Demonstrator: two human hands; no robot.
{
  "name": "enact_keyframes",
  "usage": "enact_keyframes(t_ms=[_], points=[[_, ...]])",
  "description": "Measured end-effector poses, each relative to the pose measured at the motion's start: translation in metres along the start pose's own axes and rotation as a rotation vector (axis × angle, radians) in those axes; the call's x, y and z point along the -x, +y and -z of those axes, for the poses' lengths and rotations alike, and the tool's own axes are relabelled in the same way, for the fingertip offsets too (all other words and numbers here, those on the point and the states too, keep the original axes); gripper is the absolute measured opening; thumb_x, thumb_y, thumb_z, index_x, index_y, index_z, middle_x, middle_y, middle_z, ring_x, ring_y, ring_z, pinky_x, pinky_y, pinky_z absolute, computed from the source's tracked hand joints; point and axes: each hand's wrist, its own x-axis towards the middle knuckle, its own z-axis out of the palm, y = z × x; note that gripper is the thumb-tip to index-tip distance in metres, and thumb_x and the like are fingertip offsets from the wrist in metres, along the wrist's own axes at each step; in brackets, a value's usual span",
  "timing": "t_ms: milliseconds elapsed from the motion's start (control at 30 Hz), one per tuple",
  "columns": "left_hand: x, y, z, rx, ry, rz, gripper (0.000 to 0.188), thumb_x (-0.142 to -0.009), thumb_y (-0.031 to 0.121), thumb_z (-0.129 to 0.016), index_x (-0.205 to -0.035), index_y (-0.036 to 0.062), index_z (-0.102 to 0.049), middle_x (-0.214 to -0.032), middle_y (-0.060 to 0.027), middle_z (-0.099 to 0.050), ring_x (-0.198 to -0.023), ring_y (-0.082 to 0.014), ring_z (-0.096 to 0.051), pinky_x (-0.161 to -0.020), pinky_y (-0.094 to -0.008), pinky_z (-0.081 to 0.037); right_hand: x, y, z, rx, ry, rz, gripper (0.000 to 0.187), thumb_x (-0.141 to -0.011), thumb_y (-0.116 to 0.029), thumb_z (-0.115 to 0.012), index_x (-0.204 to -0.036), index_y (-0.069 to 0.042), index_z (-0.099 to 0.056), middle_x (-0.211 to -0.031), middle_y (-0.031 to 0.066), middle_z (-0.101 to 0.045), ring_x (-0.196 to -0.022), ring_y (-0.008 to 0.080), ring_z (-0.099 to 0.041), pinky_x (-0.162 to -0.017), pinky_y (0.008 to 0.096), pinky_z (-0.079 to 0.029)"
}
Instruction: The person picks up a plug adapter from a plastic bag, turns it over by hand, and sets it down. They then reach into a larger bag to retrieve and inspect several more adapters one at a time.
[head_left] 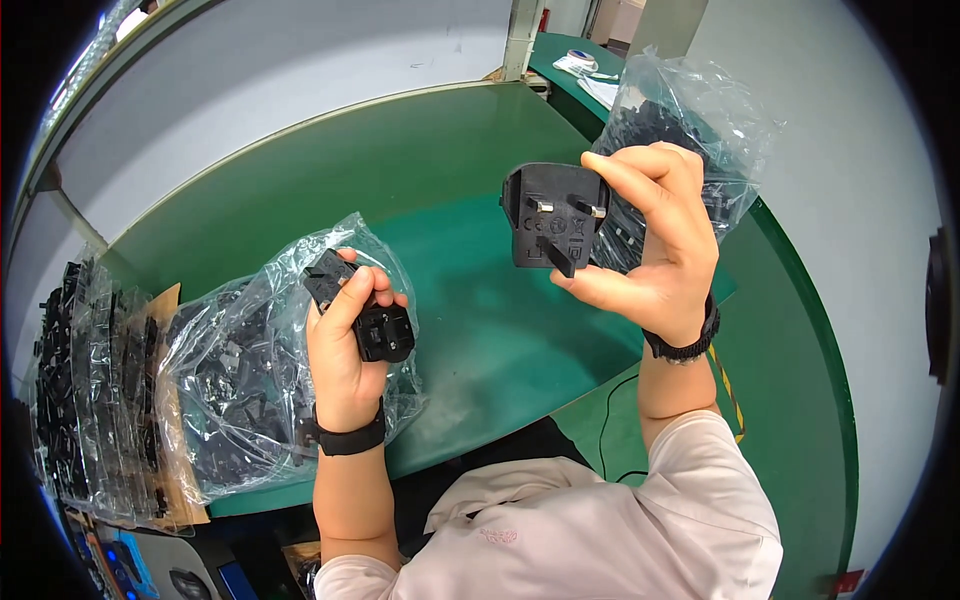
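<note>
Between the thumb and fingers of my right hand (668, 235), a black three-pin plug adapter (556, 215) is held up with its pins facing me. Two short pins with metal tips sit near its top and a longer pin below. My left hand (343, 335) is closed around black plug pieces: one angular plug piece (328, 277) sticks out above the thumb, and a rounded plug piece (386, 333) shows below the fingers. The palm hides how they join. Beside and behind this hand lies a clear plastic bag (235, 400) with many small black parts inside.
Another clear bag (735, 125) of black parts stands behind my right hand. Stacked clear trays (105, 390) of black pieces and a brown cardboard sheet (172, 400) are at the far left. The green table (470, 330) has a low wall behind it. A tape roll (580, 58) lies farther back.
</note>
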Motion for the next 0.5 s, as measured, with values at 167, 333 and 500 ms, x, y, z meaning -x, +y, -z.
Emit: enact_keyframes(t_ms=[167, 333, 500], points=[[0.0, 0.0, 0.0, 0.01, -0.005, -0.004, 0.025, -0.085, 0.006, -0.062, -0.107, 0.0071, -0.049, -0.079, -0.0051, -0.059, -0.071, -0.0141, -0.057, -0.067, -0.032, -0.051, 0.002, 0.003, -0.001, 0.011, -0.013, 0.005, 0.064, -0.048, -0.026, -0.078, -0.105, -0.001, -0.065, -0.094, 0.0074, -0.057, -0.091, 0.0246, -0.048, -0.083, 0.0366, -0.038], [-0.001, 0.0, 0.0, -0.003, 0.005, -0.004, 0.026, -0.085, 0.006, -0.062, -0.107, 0.0072, -0.049, -0.079, -0.005, -0.059, -0.072, -0.0137, -0.057, -0.067, -0.0318, -0.051, 0.002, 0.003, -0.002, 0.008, -0.014, 0.002, 0.063, -0.048, -0.024, -0.077, -0.105, -0.001, -0.065, -0.094, 0.0072, -0.057, -0.091, 0.0246, -0.048, -0.083, 0.0368, -0.038], [-0.001, -0.001, 0.001, -0.015, 0.023, -0.005, 0.025, -0.085, 0.007, -0.062, -0.107, 0.0066, -0.05, -0.078, -0.005, -0.059, -0.071, -0.0138, -0.057, -0.067, -0.0317, -0.051, -0.006, 0.001, 0.013, 0.151, 0.001, -0.018, 0.06, -0.049, -0.02, -0.078, -0.104, 0.0, -0.065, -0.097, 0.0084, -0.059, -0.094, 0.0244, -0.05, -0.086, 0.0354, -0.039]])
